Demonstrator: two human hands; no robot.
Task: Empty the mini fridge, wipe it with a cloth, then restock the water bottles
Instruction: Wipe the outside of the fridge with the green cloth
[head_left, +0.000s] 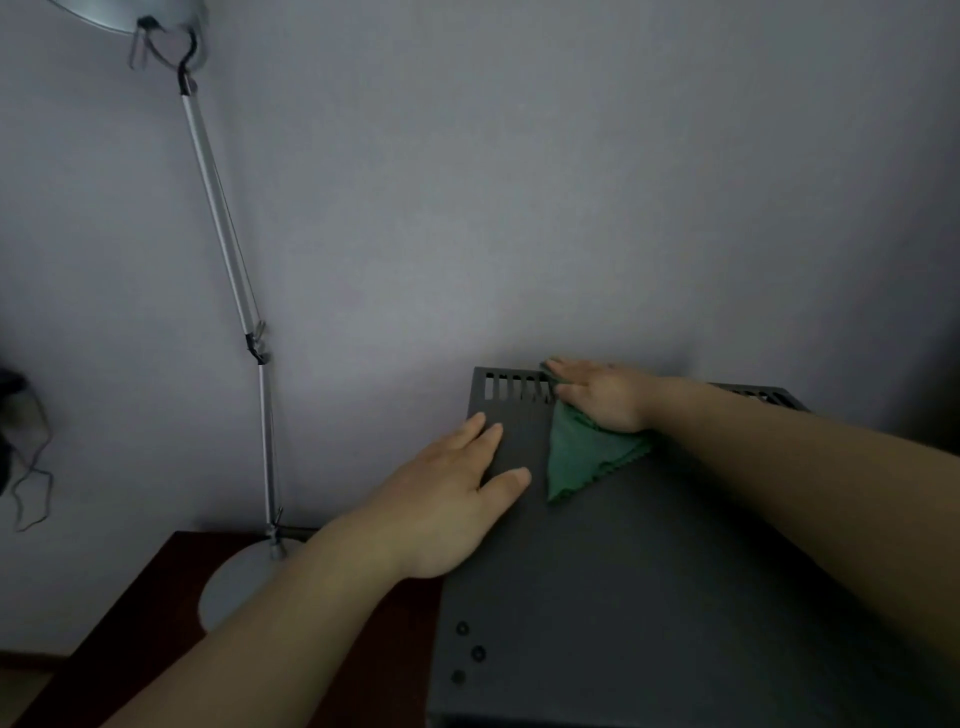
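Grey wall (519, 208) behind, dim light. Lamp (228, 260) on a reddish worktop (130, 623), round base just beside the fridge (649, 597). Fridge seen from above only: dark top panel, vents (514, 387) along the back edge.

Left hand (452, 499): flat on the top panel near its left edge, fingers straight, gripping nothing; looks like bracing. Right hand (602, 395): palm down on the cloth (582, 457), fingers straight and reaching the back edge by the vents, pressing rather than clutching. Cloth green, bunched into a rough triangle, tip trailing toward the front, lying on the top panel under and in front of the right hand.

Progress, as judged: wiping stage, outer top in hand now. Door and inside out of view, so cannot tell whether emptied, or whether the inside is wiped. No bottles in view, neither on the worktop nor on the fridge; whereabouts unknown. Probably left: rest of the top, perhaps sides and inside, then restocking the bottles.
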